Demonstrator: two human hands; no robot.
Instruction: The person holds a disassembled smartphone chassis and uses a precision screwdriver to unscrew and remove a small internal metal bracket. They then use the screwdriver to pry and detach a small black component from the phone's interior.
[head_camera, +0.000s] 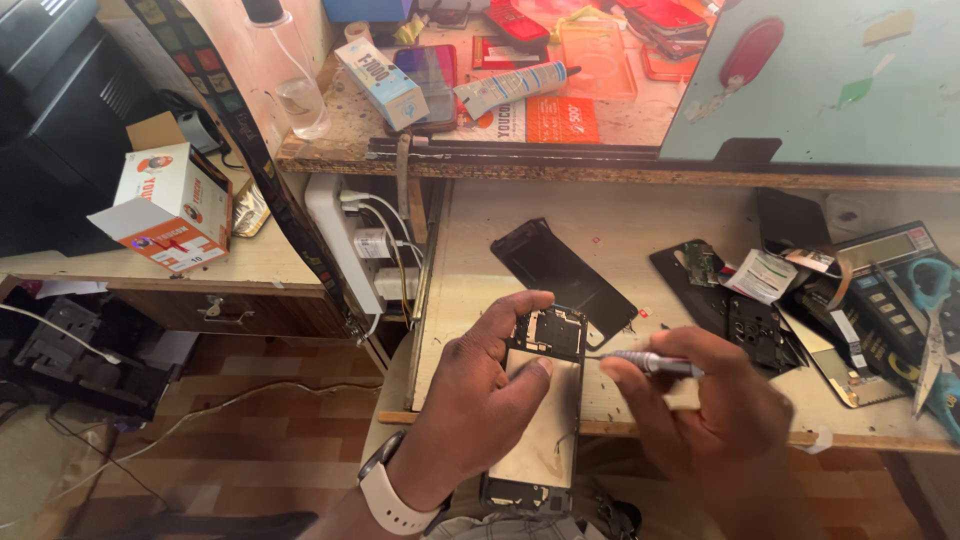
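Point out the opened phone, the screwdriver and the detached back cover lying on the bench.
opened phone (545, 420): head view, on its pale battery face.
screwdriver (650, 362): head view, on the grey grip.
back cover (560, 265): head view, on the middle of the dark panel.

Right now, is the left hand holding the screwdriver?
No, the right hand grips the screwdriver, while the left hand holds the opened phone.

Soft daylight fills the room and looks brightest at the top, where the red phone cases (640, 30) look washed out. The floor (250, 440) at the left is dimmer. Shadows are faint. The picture's edges bend a little, and the moving right hand (720, 415) looks slightly blurry.
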